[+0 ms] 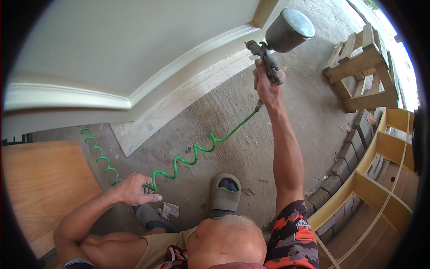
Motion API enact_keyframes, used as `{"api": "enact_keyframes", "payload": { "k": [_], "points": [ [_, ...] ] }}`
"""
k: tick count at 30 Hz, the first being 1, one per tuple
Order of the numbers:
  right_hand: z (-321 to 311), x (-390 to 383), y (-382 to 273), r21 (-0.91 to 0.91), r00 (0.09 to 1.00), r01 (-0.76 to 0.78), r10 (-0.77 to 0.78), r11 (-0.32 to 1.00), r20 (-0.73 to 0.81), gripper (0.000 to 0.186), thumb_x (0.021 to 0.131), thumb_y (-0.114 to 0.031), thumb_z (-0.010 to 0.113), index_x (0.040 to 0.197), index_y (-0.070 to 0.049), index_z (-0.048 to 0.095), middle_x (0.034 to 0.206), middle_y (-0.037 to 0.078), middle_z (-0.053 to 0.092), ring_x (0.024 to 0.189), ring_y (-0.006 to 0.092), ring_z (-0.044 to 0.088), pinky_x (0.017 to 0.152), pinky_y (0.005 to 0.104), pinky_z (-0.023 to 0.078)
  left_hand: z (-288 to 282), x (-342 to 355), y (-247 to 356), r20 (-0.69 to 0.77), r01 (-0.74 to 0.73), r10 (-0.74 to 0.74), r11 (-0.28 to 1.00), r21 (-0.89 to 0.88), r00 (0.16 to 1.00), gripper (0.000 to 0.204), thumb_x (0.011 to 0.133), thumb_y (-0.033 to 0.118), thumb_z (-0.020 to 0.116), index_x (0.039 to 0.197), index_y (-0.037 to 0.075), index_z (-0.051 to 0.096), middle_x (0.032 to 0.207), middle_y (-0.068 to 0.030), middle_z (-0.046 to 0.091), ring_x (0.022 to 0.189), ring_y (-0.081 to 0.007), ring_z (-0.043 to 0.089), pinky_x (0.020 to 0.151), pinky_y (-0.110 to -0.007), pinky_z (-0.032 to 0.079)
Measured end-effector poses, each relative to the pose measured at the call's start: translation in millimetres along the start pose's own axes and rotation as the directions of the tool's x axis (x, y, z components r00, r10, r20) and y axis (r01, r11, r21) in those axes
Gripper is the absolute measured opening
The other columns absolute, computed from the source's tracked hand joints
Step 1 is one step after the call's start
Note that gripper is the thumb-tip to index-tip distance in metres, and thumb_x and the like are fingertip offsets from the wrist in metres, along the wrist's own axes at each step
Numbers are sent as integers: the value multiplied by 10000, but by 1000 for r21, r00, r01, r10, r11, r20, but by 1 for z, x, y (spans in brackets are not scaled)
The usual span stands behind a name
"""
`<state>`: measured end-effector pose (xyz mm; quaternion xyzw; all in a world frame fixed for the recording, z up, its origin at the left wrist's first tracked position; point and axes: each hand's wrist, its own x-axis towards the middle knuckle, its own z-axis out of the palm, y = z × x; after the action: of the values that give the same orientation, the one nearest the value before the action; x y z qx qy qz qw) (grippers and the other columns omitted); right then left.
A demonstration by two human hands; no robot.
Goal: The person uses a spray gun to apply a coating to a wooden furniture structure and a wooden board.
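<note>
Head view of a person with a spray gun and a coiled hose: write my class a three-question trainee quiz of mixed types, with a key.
1. True or false: the right hand holds the spray gun with its cup on top.
2. What does the left hand grip?
A. a brush
B. the green coiled hose
C. a sandal
3. Fill in: the gun's nozzle points toward the white ____ with the moulded edge.

Key
1. True.
2. B; the hose runs from that hand up to the base of the gun's handle.
3. Panel; it lies above the concrete floor.
</note>
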<state>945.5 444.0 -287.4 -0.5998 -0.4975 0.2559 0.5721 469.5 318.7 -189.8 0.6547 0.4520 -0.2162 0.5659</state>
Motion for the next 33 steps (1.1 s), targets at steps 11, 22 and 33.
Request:
{"api": "enact_keyframes", "payload": {
  "k": [11,22,33],
  "points": [
    [81,-72,-33,63,988,-53,43,997,150,284,1114,-257,714,975,-14,663,666,-27,557,620,61,491,550,295,417,10,-30,-58,-57,55,-50,994,95,997,570,832,537,894,790,-4,721,670,-107,650,638,-224,605,633,-434,498],
    [157,-147,-65,75,969,-36,16,997,248,371,1094,-311,752,923,-18,600,644,27,524,584,112,458,540,335,415,26,-70,-119,-98,128,-116,984,127,988,595,826,566,878,851,-15,750,754,-212,702,726,-368,668,714,-509,537],
    [211,-211,-93,43,929,-23,6,999,369,378,1114,-339,725,959,-6,634,690,-31,575,633,47,511,556,277,438,40,-107,-164,-105,199,-188,974,109,977,599,806,544,890,834,-36,742,768,-270,714,770,-463,705,741,-550,553]
  ]
}}
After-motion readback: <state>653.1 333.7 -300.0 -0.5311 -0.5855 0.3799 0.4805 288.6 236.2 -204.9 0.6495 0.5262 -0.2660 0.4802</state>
